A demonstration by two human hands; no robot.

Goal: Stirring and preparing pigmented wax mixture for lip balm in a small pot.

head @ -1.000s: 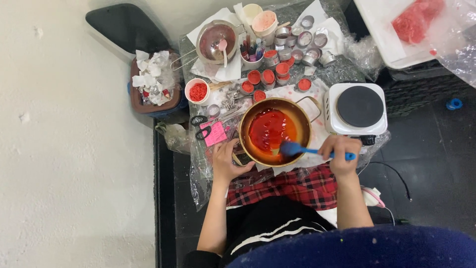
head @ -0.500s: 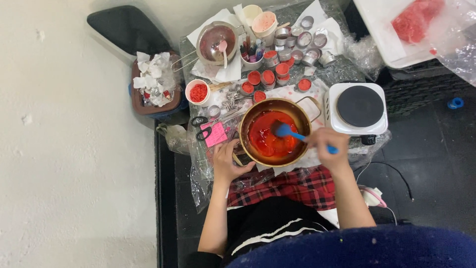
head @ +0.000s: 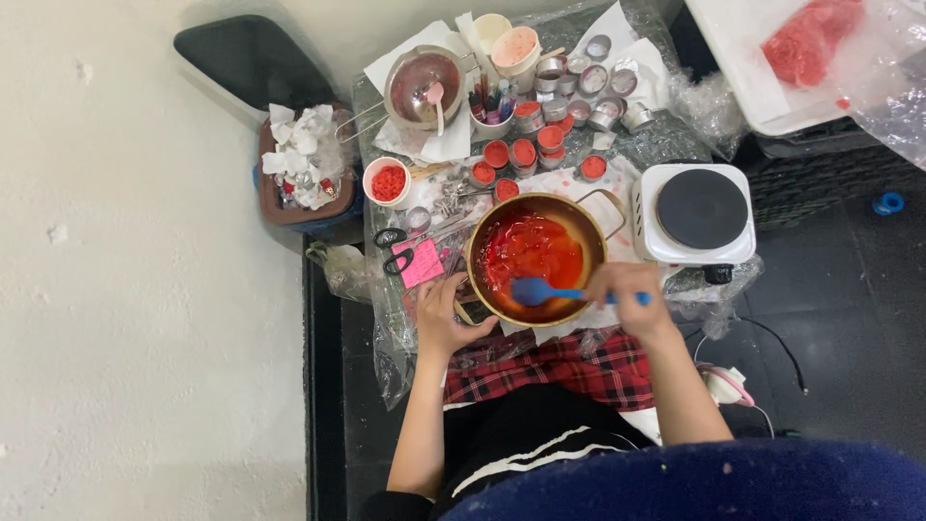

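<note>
Right hand closed around the handle of a blue spatula, blade down in the red liquid at 6 o'clock inside the pot. Left hand curled on the pot's rim at 8 o'clock, seemingly gripping its near handle, though hard to tell from above. Pot near the table's front edge, little free room: hot plate just beside at 3 o'clock, pink card and scissors at 9. Small tins at 12 o'clock, several filled red, others empty and silver. White cup of red bits at 10 o'clock. Smaller pan with spoon beyond, streaked red.
</note>
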